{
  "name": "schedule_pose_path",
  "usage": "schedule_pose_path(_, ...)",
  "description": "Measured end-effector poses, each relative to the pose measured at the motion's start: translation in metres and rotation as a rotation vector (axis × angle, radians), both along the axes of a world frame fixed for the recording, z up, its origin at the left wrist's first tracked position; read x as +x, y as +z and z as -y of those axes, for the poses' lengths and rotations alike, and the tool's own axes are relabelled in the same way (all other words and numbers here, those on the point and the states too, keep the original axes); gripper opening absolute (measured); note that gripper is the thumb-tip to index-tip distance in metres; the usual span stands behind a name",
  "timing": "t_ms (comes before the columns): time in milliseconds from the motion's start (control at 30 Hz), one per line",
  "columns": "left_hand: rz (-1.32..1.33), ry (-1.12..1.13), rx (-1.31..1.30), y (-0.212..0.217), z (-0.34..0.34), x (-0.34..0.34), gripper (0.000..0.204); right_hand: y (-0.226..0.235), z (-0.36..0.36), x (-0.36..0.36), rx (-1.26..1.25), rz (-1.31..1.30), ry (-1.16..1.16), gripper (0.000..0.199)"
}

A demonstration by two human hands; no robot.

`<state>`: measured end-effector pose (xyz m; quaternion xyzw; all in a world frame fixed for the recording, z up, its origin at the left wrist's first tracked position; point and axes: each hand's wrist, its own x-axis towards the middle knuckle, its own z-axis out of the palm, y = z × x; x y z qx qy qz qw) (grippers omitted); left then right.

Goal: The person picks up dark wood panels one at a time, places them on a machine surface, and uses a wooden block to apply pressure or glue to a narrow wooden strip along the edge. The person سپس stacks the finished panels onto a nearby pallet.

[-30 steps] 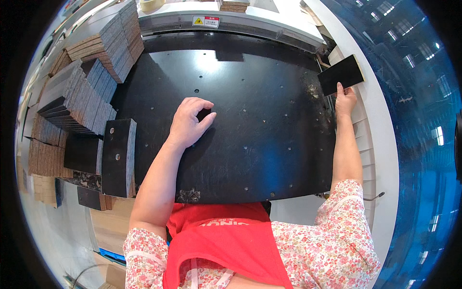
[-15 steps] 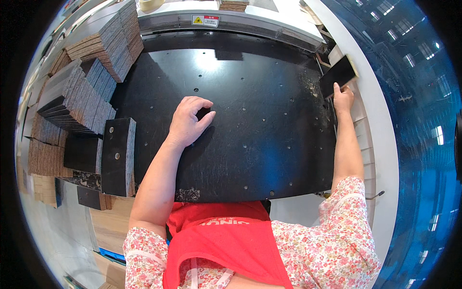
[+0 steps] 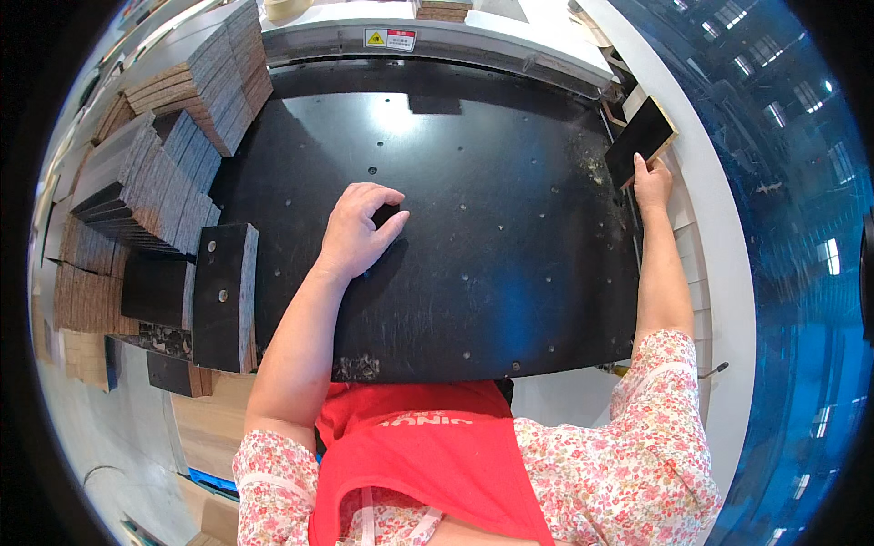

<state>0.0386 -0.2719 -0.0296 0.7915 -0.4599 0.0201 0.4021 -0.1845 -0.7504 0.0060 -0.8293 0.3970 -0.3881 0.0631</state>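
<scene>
My right hand reaches out to the far right and grips a small black rectangular board with a pale edge, thumb on its dark face. The board is tilted at the right edge of the black work table. Over the left-middle of that table rests my left hand, its fingers curved and its thumb apart from them. Nothing shows in the gap between thumb and fingers. The fingers of my right hand behind the board are mostly hidden.
Tall stacks of chipboard panels rise along the left side. Nearer me stands a stack of boards with a black top and two round holes. A grey-white machine beam spans the back. A white ledge curves along the right.
My right hand and the black board have shifted slightly, with the board turned a little more upright. My left hand stays in about the same place.
</scene>
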Motion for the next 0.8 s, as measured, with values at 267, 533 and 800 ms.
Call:
schedule_pose_path(267,-0.007,-0.015,0.003,-0.003,0.0,0.002,0.023,0.029,-0.002,0.007,-0.341,-0.076,0.007,0.04)
schedule_pose_path(533,-0.031,0.0,0.001,-0.001,-0.001,0.0,0.022,0.037,-0.029,0.025,-0.017,-0.697,-0.04,0.032)
schedule_pose_path(800,-0.014,-0.01,0.002,-0.002,-0.001,0.002,0.022,0.031,-0.017,0.015,0.024,-0.607,-0.087,0.042)
